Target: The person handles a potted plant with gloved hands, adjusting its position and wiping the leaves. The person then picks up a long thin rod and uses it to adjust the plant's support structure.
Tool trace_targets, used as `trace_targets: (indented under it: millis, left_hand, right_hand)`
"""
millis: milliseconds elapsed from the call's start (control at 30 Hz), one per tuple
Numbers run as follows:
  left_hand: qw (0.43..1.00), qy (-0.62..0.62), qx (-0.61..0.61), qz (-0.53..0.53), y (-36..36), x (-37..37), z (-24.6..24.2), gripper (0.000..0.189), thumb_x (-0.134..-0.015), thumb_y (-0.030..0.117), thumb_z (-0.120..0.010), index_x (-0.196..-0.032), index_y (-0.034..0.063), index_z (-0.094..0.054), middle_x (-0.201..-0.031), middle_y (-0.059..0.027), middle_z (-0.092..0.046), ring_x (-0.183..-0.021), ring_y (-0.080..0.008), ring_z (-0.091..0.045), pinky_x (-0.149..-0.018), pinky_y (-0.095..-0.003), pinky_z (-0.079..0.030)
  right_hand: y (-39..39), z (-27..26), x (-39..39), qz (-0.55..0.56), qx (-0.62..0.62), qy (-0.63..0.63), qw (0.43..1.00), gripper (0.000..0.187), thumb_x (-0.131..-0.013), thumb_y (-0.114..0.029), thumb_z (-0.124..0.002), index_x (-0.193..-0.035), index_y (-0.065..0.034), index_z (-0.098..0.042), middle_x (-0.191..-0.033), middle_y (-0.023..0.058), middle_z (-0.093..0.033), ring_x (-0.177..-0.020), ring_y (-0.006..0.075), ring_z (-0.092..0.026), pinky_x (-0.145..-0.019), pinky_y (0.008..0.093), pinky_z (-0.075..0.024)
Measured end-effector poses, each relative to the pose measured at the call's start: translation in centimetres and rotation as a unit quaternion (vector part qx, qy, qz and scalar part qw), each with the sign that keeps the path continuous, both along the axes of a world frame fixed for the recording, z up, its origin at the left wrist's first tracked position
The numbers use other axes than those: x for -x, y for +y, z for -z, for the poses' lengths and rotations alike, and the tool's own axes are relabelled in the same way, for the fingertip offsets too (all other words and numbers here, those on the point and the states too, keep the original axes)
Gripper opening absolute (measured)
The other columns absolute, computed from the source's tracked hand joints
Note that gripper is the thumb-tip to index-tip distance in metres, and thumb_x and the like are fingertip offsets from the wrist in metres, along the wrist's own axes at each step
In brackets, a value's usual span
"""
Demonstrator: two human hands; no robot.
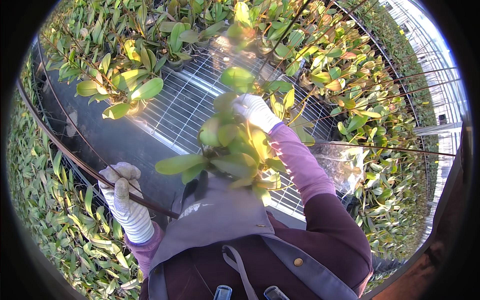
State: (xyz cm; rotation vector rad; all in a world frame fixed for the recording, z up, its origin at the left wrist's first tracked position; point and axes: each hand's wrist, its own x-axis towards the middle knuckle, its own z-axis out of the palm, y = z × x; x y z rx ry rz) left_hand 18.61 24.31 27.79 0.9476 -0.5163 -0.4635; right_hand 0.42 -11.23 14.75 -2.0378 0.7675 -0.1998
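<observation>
My left hand (123, 202), in a whitish-grey knitted glove, is closed around a bundle of long thin brown stakes (71, 152). They slant from the upper left down to my apron (221, 213). My right hand (257, 110), in a similar glove, reaches forward among the leaves of potted orchid plants. Its fingertips are curled and partly hidden by leaves, so what they grip is unclear. Just below that hand, close to my chest, a broad-leaved orchid plant (232, 150) stands above the wire mesh bench (187, 97). Parts of its leaves look blurred.
Potted orchids (131, 84) stand at the upper left of the mesh, and dense rows of orchids (360, 112) fill the right. Thin stakes rise among them. A clear plastic bag (339, 161) lies by my right forearm. More orchids (86, 240) grow below my left hand.
</observation>
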Motion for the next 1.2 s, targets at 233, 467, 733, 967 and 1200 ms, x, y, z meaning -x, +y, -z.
trace_targets:
  millis: [233,467,733,967,1200]
  left_hand:
    - [1.0,0.017,-0.002,0.015,0.6,0.0,-0.1,0.032,-0.085,0.018,-0.081,-0.095,0.0143,-0.051,-0.088,0.0005,-0.051,-0.085,-0.0162,-0.049,-0.077,-0.0342,-0.041]
    - [1.0,-0.023,0.005,0.013,1.5,-0.8,0.2,0.032,-0.083,0.021,-0.082,-0.097,0.0114,-0.054,-0.085,-0.0081,-0.061,-0.086,-0.0232,-0.059,-0.083,-0.0398,-0.048]
    - [0.996,-0.051,-0.047,0.054,2.1,-1.7,0.7,0.035,-0.082,0.022,-0.083,-0.102,0.0091,-0.057,-0.09,-0.0097,-0.065,-0.101,-0.0257,-0.062,-0.094,-0.0445,-0.047]
    - [0.985,-0.01,0.053,0.164,2.3,-1.9,1.0,0.033,-0.088,0.028,-0.077,-0.102,0.007,-0.056,-0.086,-0.0103,-0.059,-0.091,-0.0286,-0.06,-0.088,-0.0449,-0.048]
    - [0.978,0.029,0.043,0.201,3.5,-1.9,0.0,0.034,-0.099,0.042,-0.062,-0.106,0.0097,-0.062,-0.094,-0.0002,-0.058,-0.092,-0.0223,-0.052,-0.084,-0.0431,-0.042]
  right_hand:
    - [2.2,-1.6,-0.3,0.114,0.157,-0.117,0.974,0.022,-0.094,-0.017,-0.066,-0.112,-0.0057,-0.068,-0.099,0.0174,-0.07,-0.087,0.0308,-0.068,-0.08,0.0379,-0.0534]
    - [6.4,-7.6,1.0,0.235,0.286,0.089,0.925,0.02,-0.094,-0.02,-0.063,-0.099,-0.0004,-0.065,-0.092,0.0197,-0.069,-0.082,0.0325,-0.069,-0.075,0.0411,-0.0544]
    - [27.5,-14.1,-7.5,-0.177,0.0,-0.207,0.962,0.035,-0.091,-0.036,-0.068,-0.103,-0.0028,-0.067,-0.083,0.021,-0.067,-0.081,0.0399,-0.067,-0.071,0.0422,-0.0541]
    - [22.5,-15.5,3.9,0.128,0.058,-0.184,0.973,0.02,-0.095,-0.021,-0.063,-0.105,-0.0049,-0.069,-0.078,0.0117,-0.069,-0.069,0.0213,-0.068,-0.068,0.0321,-0.0551]
    - [16.6,-4.8,16.1,0.334,0.143,0.0,0.932,0.018,-0.099,-0.013,-0.064,-0.112,-0.0028,-0.069,-0.081,0.0002,-0.066,-0.072,0.0084,-0.058,-0.068,0.0252,-0.0506]
